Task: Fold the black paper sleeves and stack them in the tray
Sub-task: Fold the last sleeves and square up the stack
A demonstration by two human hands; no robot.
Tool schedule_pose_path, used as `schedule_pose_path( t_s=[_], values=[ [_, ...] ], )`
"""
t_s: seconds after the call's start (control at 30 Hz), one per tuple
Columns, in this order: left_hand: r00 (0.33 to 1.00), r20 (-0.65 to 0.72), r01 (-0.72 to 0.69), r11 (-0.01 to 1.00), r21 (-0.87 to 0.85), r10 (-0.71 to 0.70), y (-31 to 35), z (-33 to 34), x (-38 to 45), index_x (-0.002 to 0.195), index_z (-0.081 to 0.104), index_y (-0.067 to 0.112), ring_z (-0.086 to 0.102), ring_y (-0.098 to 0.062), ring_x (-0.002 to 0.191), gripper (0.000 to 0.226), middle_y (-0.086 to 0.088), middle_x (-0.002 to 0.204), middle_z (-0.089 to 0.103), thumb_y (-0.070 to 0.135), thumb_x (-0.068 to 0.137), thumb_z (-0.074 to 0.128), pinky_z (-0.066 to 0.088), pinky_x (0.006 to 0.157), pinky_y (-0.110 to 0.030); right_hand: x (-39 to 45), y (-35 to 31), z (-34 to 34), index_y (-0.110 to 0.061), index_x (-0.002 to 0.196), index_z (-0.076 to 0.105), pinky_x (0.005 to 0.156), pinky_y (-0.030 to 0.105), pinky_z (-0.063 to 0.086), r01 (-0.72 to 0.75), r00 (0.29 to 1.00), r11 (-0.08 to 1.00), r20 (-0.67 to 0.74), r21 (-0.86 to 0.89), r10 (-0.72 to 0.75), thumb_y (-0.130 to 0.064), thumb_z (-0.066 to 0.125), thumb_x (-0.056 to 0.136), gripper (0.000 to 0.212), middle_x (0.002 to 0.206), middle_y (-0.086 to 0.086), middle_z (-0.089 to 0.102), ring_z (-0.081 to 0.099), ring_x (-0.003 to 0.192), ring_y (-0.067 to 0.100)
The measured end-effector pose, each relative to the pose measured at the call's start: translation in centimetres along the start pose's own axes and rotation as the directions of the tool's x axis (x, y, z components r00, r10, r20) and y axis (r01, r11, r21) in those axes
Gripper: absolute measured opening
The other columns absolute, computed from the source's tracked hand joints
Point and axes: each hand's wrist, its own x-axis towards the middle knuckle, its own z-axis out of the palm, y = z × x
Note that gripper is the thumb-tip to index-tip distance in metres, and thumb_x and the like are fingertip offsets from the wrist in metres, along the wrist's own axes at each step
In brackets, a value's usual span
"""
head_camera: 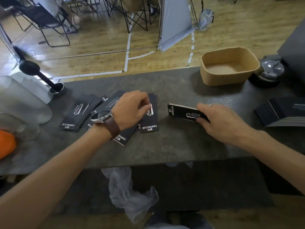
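Resting on grey counter [173,146] | sleeves [149,119] | tray [229,80] seemingly empty | wood floor [99,55]

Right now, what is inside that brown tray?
Nothing that shows: the tray has a bare floor, with no black sleeves in it yet. Its near wall hides the closest strip inside.

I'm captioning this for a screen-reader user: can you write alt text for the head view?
A person's right hand holds a small stack of black sleeves on a grey counter, while the left hand picks at loose sleeves. A tan tray sits empty behind.
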Motion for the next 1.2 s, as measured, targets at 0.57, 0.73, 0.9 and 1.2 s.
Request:
schedule_pose_path(
  t_s=[0.57, 0.73, 0.9, 1.2],
  values=[
    [0.899, 0.306, 0.258, 0.944, 0.206, -0.312, 0.8, 1.3, 4.0, 0.095, 0.066, 0.011, 0.062, -0.029, 0.097, 0.047, -0.006, 0.100, 0.068, 0.050, 0.072, 0.079, 0.052, 0.084, -0.040, 0.2, 0.9, 0.2, -0.025, 0.090, 0.039, 0.062, 0.037, 0.037, -0.078, 0.997, 0.996, 0.011, 0.050, 0.077, -0.031, 0.055, 0.097, 0.018, 0.074, -0.012, 0.045, 0.050, 0.071, 0.022],
    [0.861, 0.223, 0.345, 0.847, 0.404, -0.457, 0.6, 1.5, 3.2, 0.105, 0.054, 0.008, 0.057, -0.037, 0.102, 0.097, -0.017, 0.109, 0.057, 0.089, 0.052, 0.062, 0.048, 0.081, -0.042, -0.1, 1.8, 0.2, -0.025, 0.089, 0.041, 0.059, 0.035, 0.035, -0.131, 0.991, 0.991, -0.032, 0.022, 0.131, -0.031, 0.056, 0.096, 0.017, 0.073, -0.010, 0.045, 0.049, 0.068, 0.021],
    [0.848, 0.327, 0.326, 0.897, 0.297, -0.417, 1.7, 1.5, 4.1, 0.070, 0.045, 0.017, 0.055, -0.024, 0.073, 0.070, 0.002, 0.072, 0.051, 0.078, 0.053, 0.074, 0.040, 0.060, -0.030, 0.2, 2.2, 0.4, -0.025, 0.088, 0.042, 0.059, 0.035, 0.037, -0.146, 0.988, 0.989, -0.043, 0.027, 0.148, -0.031, 0.058, 0.095, 0.018, 0.072, -0.009, 0.045, 0.050, 0.068, 0.022],
    [0.843, 0.467, 0.263, 0.962, 0.076, -0.267, 3.3, 2.5, 3.8, 0.112, 0.049, 0.012, 0.060, -0.026, 0.098, 0.062, -0.006, 0.107, 0.060, 0.039, 0.069, 0.085, 0.051, 0.081, -0.035, 0.4, 2.5, 0.5, -0.017, 0.096, 0.045, 0.068, 0.041, 0.046, -0.250, 0.967, 0.966, -0.041, 0.065, 0.253, -0.029, 0.056, 0.097, 0.016, 0.091, 0.010, 0.062, 0.059, 0.085, 0.035]
  ],
)
